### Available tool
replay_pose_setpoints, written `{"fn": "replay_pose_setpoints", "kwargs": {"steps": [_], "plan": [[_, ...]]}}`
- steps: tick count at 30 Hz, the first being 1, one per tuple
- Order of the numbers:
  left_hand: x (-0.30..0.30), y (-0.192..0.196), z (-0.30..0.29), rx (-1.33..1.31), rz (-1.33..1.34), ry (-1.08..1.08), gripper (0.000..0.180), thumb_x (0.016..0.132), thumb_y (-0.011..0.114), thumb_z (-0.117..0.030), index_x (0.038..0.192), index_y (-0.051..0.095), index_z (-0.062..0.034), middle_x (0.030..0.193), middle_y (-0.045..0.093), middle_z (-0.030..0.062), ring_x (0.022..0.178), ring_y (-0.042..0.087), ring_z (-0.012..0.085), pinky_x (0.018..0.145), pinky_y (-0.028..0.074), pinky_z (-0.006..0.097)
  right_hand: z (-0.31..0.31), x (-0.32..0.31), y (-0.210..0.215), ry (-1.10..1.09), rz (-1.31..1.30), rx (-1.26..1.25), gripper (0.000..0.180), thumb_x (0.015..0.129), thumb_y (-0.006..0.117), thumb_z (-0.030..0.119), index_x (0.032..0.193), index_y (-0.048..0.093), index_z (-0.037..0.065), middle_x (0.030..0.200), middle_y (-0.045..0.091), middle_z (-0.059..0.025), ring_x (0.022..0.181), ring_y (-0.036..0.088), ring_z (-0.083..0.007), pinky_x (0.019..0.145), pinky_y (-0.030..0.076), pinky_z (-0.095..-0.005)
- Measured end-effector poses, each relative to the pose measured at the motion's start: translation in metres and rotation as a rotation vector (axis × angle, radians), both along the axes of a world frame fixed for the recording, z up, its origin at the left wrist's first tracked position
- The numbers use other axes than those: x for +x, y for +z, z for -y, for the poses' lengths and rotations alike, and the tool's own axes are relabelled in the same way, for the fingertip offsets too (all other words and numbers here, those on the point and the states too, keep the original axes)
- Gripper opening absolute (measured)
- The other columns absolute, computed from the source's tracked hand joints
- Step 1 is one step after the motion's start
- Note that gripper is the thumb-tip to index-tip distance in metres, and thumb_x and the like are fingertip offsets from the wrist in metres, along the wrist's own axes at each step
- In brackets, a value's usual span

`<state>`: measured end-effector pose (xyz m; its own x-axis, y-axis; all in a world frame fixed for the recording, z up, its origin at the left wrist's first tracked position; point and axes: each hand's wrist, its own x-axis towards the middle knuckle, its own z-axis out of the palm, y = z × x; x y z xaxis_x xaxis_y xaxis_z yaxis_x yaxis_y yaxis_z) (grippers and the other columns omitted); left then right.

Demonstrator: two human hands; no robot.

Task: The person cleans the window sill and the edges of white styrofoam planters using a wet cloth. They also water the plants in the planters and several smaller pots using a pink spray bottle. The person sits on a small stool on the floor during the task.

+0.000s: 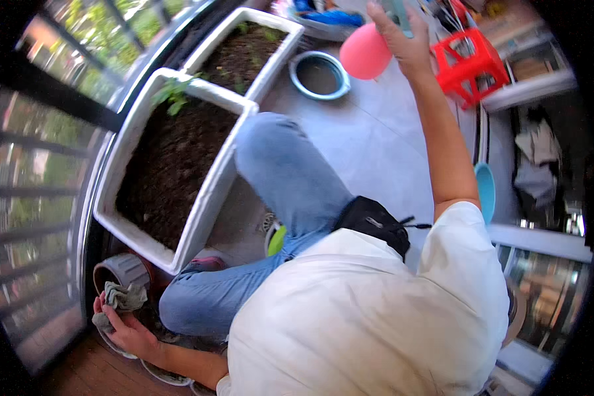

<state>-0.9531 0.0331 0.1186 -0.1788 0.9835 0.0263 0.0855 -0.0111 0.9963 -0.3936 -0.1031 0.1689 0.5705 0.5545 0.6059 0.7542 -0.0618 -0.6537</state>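
Left grip is curled sideways, right grip outstretched forward.

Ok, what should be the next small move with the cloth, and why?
Perhaps lay the grey-green cloth against the ribbed grey flowerpot and wipe it: the left hand holds the cloth by that pot's mouth, while the right hand has the pink spray bottle far off on the other side.

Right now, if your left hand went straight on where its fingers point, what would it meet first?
Probably the barred window ahead of the left hand, though the grey pot partly behind the cloth it holds might come first; depth is unclear.
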Motion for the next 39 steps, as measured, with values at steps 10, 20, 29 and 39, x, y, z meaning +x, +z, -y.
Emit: {"fn": "replay_pose_setpoints", "kwargs": {"steps": [10, 20, 29, 39], "plan": [[0.124, 0.018, 0.006, -0.116, -0.288, -0.540, 0.031, 0.094, 0.041, -0.024, 0.114, 0.046, -0.0010, 0.114, 0.050, 0.0093, 0.105, 0.047, 0.0174, 0.089, 0.038, 0.030, 0.264, 0.052, -0.202, -0.881, -0.188, -0.458, 0.039, 0.073, 0.062, 0.041, 0.076, 0.060, 0.002, 0.068, 0.059, -0.0144, 0.065, 0.058, -0.0303, 0.063, 0.044, -0.0379], [0.232, 0.021, 0.001, -0.297, -0.394, -0.950, 0.038, 0.093, 0.042, -0.029, 0.118, 0.043, -0.0005, 0.115, 0.049, 0.0119, 0.107, 0.046, 0.0211, 0.089, 0.038, 0.036, 0.431, -0.057, -0.332, -1.509, -0.606, -0.301, 0.043, 0.071, 0.064, 0.045, 0.079, 0.062, 0.003, 0.071, 0.062, -0.0151, 0.069, 0.060, -0.0302, 0.065, 0.045, -0.0391], [0.284, 0.029, -0.010, -0.361, -0.254, -1.061, 0.036, 0.092, 0.044, -0.027, 0.118, 0.045, -0.0023, 0.117, 0.051, 0.0122, 0.106, 0.049, 0.0194, 0.087, 0.042, 0.035, 0.550, -0.152, -0.438, -1.887, -0.763, -0.190, 0.037, 0.070, 0.067, 0.026, 0.086, 0.058, -0.006, 0.068, 0.061, -0.0143, 0.060, 0.059, -0.0280, 0.056, 0.047, -0.0390], [0.254, 0.030, 0.005, -0.493, 0.137, -0.888, 0.037, 0.092, 0.043, -0.027, 0.120, 0.042, -0.0034, 0.116, 0.052, 0.0173, 0.104, 0.053, 0.0259, 0.087, 0.044, 0.040, 0.609, -0.155, -0.477, -0.961, -1.333, -0.875, 0.033, 0.079, 0.056, 0.034, 0.095, 0.059, 0.005, 0.084, 0.061, -0.0101, 0.077, 0.059, -0.0248, 0.067, 0.047, -0.0404]]}}
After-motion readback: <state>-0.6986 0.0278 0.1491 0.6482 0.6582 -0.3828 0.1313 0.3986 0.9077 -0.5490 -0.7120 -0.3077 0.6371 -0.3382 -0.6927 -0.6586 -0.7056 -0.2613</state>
